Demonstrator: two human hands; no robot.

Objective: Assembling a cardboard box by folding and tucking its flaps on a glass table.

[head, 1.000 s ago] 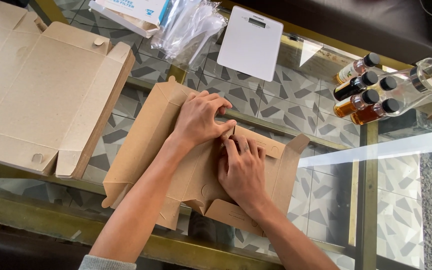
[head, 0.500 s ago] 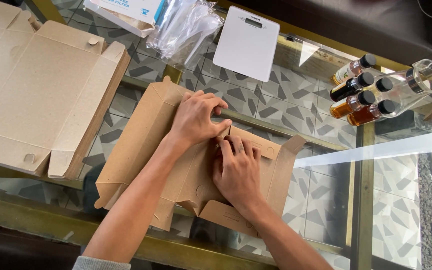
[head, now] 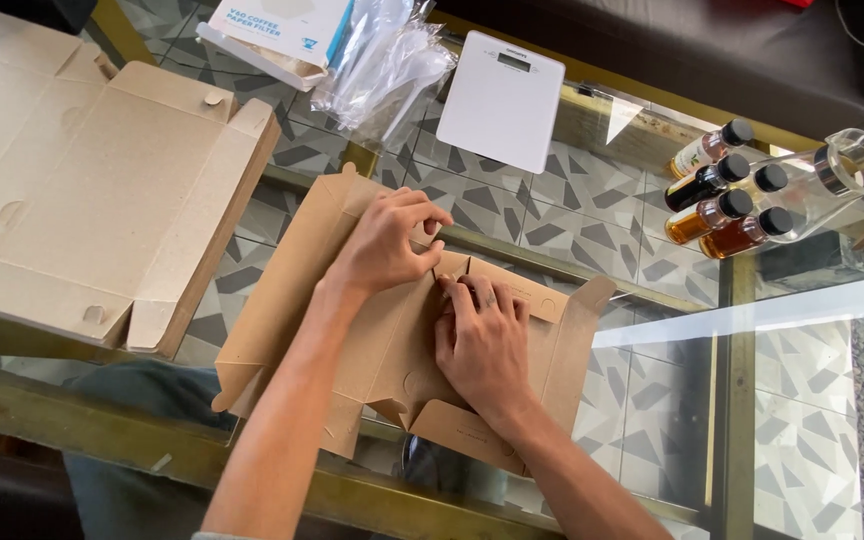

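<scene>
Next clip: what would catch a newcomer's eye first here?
Both hands press on a flat brown cardboard box blank at the middle of the glass-topped table: the left hand curled at its upper edge, the right hand flat beside it. A second, paler unfolded cardboard box lies at far left, and four small dark-capped bottles cluster at upper right.

One head-worn camera looks almost straight down from close above the glass-topped counter (head: 592, 200), forearms entering from the bottom edge; the flat brown cardboard box (head: 297, 280) fills the centre.
</scene>
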